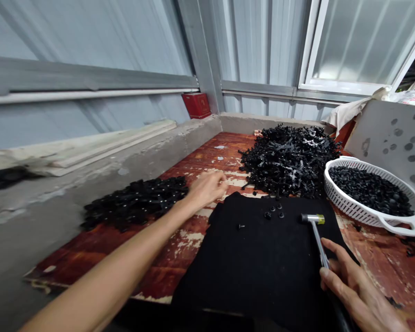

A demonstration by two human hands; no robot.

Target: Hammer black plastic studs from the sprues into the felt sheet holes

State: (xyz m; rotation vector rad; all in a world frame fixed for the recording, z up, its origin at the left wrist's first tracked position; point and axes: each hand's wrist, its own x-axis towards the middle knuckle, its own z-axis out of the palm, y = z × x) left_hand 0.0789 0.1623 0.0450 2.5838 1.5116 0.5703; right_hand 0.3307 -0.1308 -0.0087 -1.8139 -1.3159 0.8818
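My right hand (354, 281) is wrapped around the metal handle of a small mallet (318, 240), whose head has one black face and one yellow face. The mallet head is over a black cloth (256, 267). My left hand (209, 186) is above the table between two piles, its fingers curled in; anything inside them is hidden. On the cloth lie several small round black pieces (281, 215) and one small black piece with a metal pin (240, 226). Nearest my left hand is a pile of flat black parts (134, 203).
A large heap of black parts (290, 159) stands at the back. A white plastic basket (370, 213) at right holds small black pieces. The worn red tabletop (180, 249) meets a concrete ledge (117, 173). A red tin (196, 105) sits in the corner.
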